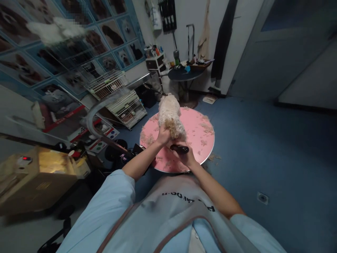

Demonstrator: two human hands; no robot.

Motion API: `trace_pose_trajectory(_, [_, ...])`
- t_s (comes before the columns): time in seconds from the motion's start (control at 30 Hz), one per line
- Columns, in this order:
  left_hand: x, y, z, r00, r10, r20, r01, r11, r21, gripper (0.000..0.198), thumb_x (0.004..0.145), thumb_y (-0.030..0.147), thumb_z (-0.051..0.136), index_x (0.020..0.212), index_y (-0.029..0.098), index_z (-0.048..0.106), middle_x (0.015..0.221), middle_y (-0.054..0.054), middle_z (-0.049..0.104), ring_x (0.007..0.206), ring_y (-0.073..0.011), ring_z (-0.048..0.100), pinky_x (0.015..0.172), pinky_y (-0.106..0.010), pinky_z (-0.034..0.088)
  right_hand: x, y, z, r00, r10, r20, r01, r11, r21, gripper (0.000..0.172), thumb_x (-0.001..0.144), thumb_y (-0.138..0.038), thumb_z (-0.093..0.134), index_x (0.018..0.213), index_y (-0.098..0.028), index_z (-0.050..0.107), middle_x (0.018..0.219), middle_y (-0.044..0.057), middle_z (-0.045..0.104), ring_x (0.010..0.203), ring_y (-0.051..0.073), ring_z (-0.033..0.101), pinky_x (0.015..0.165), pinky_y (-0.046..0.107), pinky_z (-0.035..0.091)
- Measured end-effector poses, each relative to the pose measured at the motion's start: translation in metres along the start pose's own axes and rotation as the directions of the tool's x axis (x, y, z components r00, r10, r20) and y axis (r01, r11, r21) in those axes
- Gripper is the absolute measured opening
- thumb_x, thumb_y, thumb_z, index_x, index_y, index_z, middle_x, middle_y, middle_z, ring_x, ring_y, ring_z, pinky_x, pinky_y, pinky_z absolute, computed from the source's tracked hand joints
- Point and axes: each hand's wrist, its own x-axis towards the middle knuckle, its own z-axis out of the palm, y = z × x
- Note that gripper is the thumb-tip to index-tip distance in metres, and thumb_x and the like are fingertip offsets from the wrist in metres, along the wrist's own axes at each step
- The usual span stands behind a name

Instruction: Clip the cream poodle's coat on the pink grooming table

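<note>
From the head camera, your left hand (pixel 163 136) grasps the curly tan tail (pixel 171 127) of the pale dog (pixel 169 108), which stands facing away from you on the round pink desk (pixel 193 121). Your right hand (pixel 188 158) is wrapped around a black hair clipper (pixel 180 149), just behind the dog's rump. Fur clumps (pixel 207 128) lie scattered over the desk, and a metal grooming arm (pixel 92 121) curves up at the left.

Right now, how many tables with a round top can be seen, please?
2: the pink round table under the curly cream-coloured dog, and the dark round table farther back. Others could be hidden.
</note>
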Motion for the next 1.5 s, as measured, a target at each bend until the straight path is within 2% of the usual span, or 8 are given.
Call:
trace_pose_trajectory(0.13, [0.001,0.002,-0.001,1.000,-0.021,0.002,0.021,1.000,0.010,0.017,0.064,0.021,0.065,0.061,0.015,0.050,0.055,0.005,0.048,0.050,-0.0045,0.041,0.048,-0.018,0.035,0.011,-0.007,-0.018,0.978,-0.045,-0.201,0.058,0.996,0.061,0.032,0.079,-0.032,0.069,0.106,-0.024,0.054,0.115,0.010,0.068,0.108,0.024,0.066,0.099,0.046,0.049])
trace_pose_trajectory(0.33, [0.003,0.001,-0.002,0.998,-0.059,-0.036,0.059,0.998,-0.021,0.015,0.064,0.017,0.065,0.062,0.015,0.051,0.055,0.005,0.048,0.049,-0.0039,0.041,0.047,-0.018,0.036,0.021,0.014,-0.030,0.995,-0.084,0.051,0.087,0.993,-0.074,0.026,0.075,-0.031,0.069,0.098,-0.022,0.063,0.099,0.007,0.073,0.087,0.023,0.072,0.082,0.040,0.058])
trace_pose_trajectory(0.57, [-0.001,-0.002,-0.005,0.998,-0.058,-0.006,0.058,0.998,-0.031,0.019,0.068,0.015,0.068,0.060,0.015,0.051,0.055,0.005,0.048,0.049,-0.0041,0.043,0.049,-0.019,0.037,0.001,0.030,-0.027,0.976,-0.170,-0.139,0.155,0.981,-0.117,0.032,0.075,-0.033,0.072,0.103,-0.024,0.059,0.115,0.010,0.071,0.106,0.024,0.069,0.095,0.046,0.055])
trace_pose_trajectory(0.87, [-0.004,-0.007,-0.013,0.999,-0.048,0.010,0.048,0.999,0.025,0.015,0.065,0.023,0.068,0.063,0.015,0.055,0.058,0.003,0.052,0.051,-0.0058,0.046,0.050,-0.020,0.039,-0.042,0.052,0.007,0.993,-0.095,0.068,0.109,0.961,-0.254,0.023,0.087,-0.027,0.059,0.109,-0.021,0.062,0.126,0.013,0.066,0.115,0.025,0.065,0.094,0.046,0.057])
trace_pose_trajectory(1.0, [-0.003,-0.012,-0.020,0.999,-0.046,0.027,0.044,0.998,0.051,0.017,0.065,0.026,0.069,0.067,0.016,0.057,0.061,0.003,0.054,0.054,-0.0069,0.049,0.053,-0.021,0.042,-0.024,0.032,0.032,0.983,0.099,0.154,-0.023,0.901,-0.433,0.046,0.089,-0.007,0.039,0.129,-0.020,0.055,0.143,0.014,0.052,0.125,0.024,0.058,0.099,0.043,0.054])
trace_pose_trajectory(1.13, [-0.002,-0.014,-0.026,0.999,-0.041,0.004,0.041,0.999,0.024,0.019,0.065,0.028,0.072,0.070,0.017,0.057,0.064,0.003,0.056,0.057,-0.0069,0.053,0.057,-0.020,0.046,-0.016,0.013,0.046,0.928,0.311,0.206,-0.154,0.823,-0.548,0.050,0.091,-0.007,0.034,0.136,-0.023,0.050,0.148,0.010,0.047,0.104,0.023,0.068,0.083,0.037,0.059])
trace_pose_trajectory(1.37, [-0.011,-0.004,-0.024,0.996,-0.094,0.006,0.094,0.995,0.031,0.029,0.059,0.034,0.079,0.068,0.018,0.057,0.061,0.004,0.057,0.056,-0.0074,0.055,0.057,-0.019,0.047,-0.025,0.008,0.043,0.947,0.241,0.214,-0.101,0.854,-0.511,0.043,0.094,-0.012,0.041,0.131,-0.027,0.056,0.144,0.011,0.050,0.103,0.024,0.067,0.080,0.033,0.059])
trace_pose_trajectory(1.5, [-0.014,-0.005,-0.025,0.996,-0.085,-0.011,0.086,0.994,0.067,0.034,0.058,0.041,0.081,0.072,0.020,0.059,0.065,0.003,0.060,0.062,-0.0098,0.058,0.063,-0.023,0.051,-0.014,0.016,0.054,0.901,0.372,0.224,-0.167,0.773,-0.611,0.050,0.096,-0.011,0.032,0.141,-0.028,0.045,0.144,0.014,0.047,0.101,0.025,0.068,0.076,0.035,0.059])
